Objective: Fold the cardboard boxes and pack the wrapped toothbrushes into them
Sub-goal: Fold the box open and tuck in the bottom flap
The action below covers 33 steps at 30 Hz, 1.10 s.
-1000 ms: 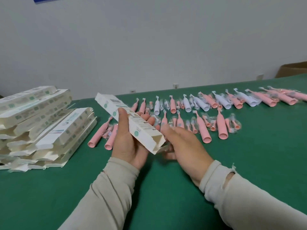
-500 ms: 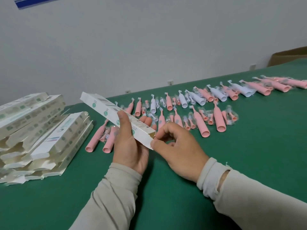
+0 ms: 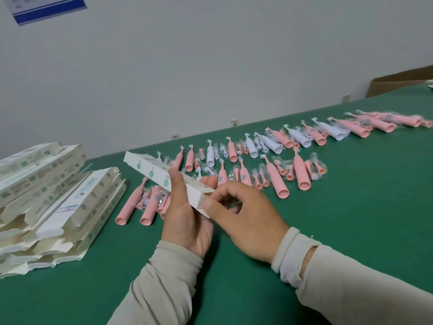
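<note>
A long white cardboard box [image 3: 150, 171] with green dots is held above the green table [image 3: 351, 219], pointing away to the upper left. My left hand [image 3: 189, 214] grips it round the middle, thumb on top. My right hand [image 3: 243, 214] pinches the flap at the box's near end with thumb and curled fingers. Several pink wrapped toothbrushes [image 3: 275, 179] and white wrapped toothbrushes [image 3: 210, 153] lie in rows across the table behind my hands. Two pink ones [image 3: 130, 207] lie left of my left hand.
A stack of flat white boxes [image 3: 58, 207] lies at the left of the table. A brown cardboard carton [image 3: 403, 80] stands beyond the table's far right end. The wall behind carries a blue and white sheet [image 3: 46, 8].
The open near end of the box has been folded shut by my right hand, which now pinches the flap. The view has tilted and the box sits slightly lower and flatter.
</note>
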Each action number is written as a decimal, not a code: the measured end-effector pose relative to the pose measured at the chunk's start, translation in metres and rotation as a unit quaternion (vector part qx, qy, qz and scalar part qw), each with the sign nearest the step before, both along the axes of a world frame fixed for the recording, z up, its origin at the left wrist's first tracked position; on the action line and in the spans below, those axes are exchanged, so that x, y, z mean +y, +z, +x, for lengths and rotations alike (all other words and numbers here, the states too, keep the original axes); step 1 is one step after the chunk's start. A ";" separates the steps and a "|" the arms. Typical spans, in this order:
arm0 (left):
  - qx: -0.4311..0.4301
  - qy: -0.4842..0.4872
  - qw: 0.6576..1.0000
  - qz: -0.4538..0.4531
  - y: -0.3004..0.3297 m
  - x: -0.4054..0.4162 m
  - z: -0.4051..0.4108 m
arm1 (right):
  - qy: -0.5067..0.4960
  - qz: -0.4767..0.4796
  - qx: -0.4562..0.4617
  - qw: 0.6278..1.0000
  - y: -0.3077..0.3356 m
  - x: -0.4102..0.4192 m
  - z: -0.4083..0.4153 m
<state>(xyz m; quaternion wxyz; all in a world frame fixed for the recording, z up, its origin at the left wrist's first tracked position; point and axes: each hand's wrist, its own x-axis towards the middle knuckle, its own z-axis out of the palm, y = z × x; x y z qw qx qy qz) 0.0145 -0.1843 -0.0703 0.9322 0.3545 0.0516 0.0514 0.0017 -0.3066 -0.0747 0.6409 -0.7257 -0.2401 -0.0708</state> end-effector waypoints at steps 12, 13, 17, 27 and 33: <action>-0.018 0.031 0.999 -0.032 0.007 0.003 -0.002 | -0.055 -0.083 -0.143 0.985 -0.001 -0.009 0.010; -0.016 0.032 0.999 -0.034 0.008 0.002 -0.003 | -0.055 -0.080 -0.141 0.985 -0.001 -0.009 0.011; -0.011 0.016 1.000 -0.025 0.006 0.002 -0.002 | -0.059 -0.088 -0.146 0.984 -0.002 -0.010 0.013; -0.023 -0.070 0.997 0.032 0.007 0.000 -0.010 | -0.127 -0.146 -0.199 0.961 0.002 -0.022 0.015; -0.063 0.149 0.873 0.460 0.009 0.020 -0.012 | -0.104 -0.088 -0.119 0.983 0.005 -0.032 0.029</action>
